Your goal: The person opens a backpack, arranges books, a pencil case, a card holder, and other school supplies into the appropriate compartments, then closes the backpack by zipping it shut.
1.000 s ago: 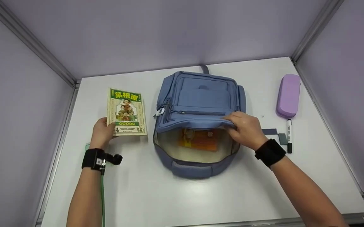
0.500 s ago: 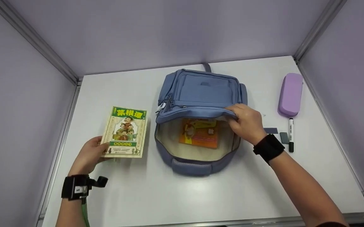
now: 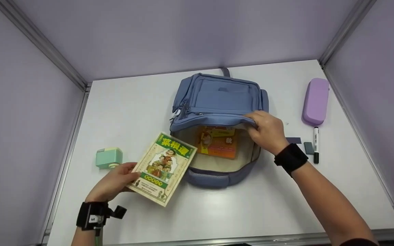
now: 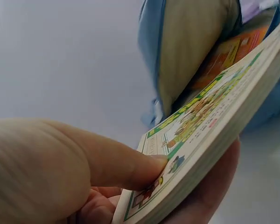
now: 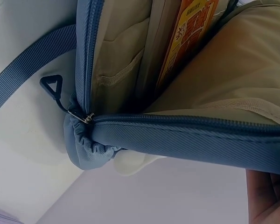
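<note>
In the head view a blue backpack [image 3: 222, 97] lies with its mouth facing the person and its zipper undone. The right hand [image 3: 268, 131] grips the upper edge of that mouth and lifts it. Inside rests an orange book [image 3: 217, 143] against the pale lining. My left hand [image 3: 114, 181] holds a green-and-cream book [image 3: 164, 167] by its lower left edge, tilted, its top corner overlapping the bag's opening. From the left wrist, the thumb [image 4: 130, 168] presses the cover while fingers support the book underneath. The right wrist view shows the zipper [image 5: 177, 120] along the opening.
A mint-green boxy object [image 3: 109, 158] stands left of the left hand. Toward the right edge lie a purple pencil case [image 3: 315, 101], a marker [image 3: 316, 145], a small dark green block [image 3: 308, 148] and a dark blue flat piece [image 3: 293, 140]. Walls enclose the table.
The left hand has brought the green-and-cream book nearer the person, then right to the bag's mouth, turning it clockwise. This uncovers the mint-green object. The right hand raises the flap slightly more.
</note>
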`<state>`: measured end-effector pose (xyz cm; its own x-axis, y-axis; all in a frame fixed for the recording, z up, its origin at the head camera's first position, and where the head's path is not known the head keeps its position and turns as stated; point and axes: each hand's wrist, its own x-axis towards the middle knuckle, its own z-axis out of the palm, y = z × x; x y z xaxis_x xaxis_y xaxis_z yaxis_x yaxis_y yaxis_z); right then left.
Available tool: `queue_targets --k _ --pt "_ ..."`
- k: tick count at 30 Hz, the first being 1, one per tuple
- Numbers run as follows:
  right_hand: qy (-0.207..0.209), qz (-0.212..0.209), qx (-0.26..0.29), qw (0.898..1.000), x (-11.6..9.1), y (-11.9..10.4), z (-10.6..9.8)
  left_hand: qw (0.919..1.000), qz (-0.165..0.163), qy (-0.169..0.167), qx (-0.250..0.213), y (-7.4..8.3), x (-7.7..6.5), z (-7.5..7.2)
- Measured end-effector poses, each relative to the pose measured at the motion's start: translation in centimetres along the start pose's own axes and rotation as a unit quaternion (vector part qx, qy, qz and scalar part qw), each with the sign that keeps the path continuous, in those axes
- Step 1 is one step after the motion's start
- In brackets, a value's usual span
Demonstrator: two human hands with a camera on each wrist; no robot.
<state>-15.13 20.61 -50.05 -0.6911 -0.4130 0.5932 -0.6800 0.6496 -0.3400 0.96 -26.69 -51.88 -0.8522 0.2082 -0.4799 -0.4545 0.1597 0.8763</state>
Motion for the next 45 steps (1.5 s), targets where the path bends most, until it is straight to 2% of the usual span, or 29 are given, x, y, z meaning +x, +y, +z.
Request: queue_targets --k 7,12,18,23,28,33,39,45 --pt "-0.005 -0.001 -0.001 1.0 0.1 -0.1 0.0 0.9966 0.007 -0.07 -0.044 0.9 2.8 4.6" --pt "-0.008 -0.002 0.003 1.0 0.1 -0.2 0.1 0.9957 0.007 -0.079 -0.048 2.6 5.9 7.3" --pt "-0.008 -0.006 0.004 1.0 0.1 -0.2 0.3 0.9983 -0.009 -0.037 -0.044 3.9 9.6 9.6" --pt "-0.008 -0.01 0.005 1.0 0.1 -0.2 0.4 0.9987 -0.007 -0.006 -0.05 4.8 11.6 11.1" --pt "-0.011 0.001 0.007 1.0 0.0 -0.2 0.1 0.9983 0.012 0.001 -0.056 5.1 13.2 12.5" --pt "-0.019 0.005 0.009 1.0 0.1 -0.3 0.0 0.9969 0.042 0.035 -0.057 4.5 14.9 13.4" --pt "-0.015 0.005 0.012 1.0 0.1 -0.3 0.1 0.9896 0.067 0.058 -0.114 3.9 16.4 14.1" --pt "-0.012 0.003 0.01 1.0 0.0 -0.2 0.2 0.9873 0.092 0.047 -0.12 4.0 17.1 14.4"
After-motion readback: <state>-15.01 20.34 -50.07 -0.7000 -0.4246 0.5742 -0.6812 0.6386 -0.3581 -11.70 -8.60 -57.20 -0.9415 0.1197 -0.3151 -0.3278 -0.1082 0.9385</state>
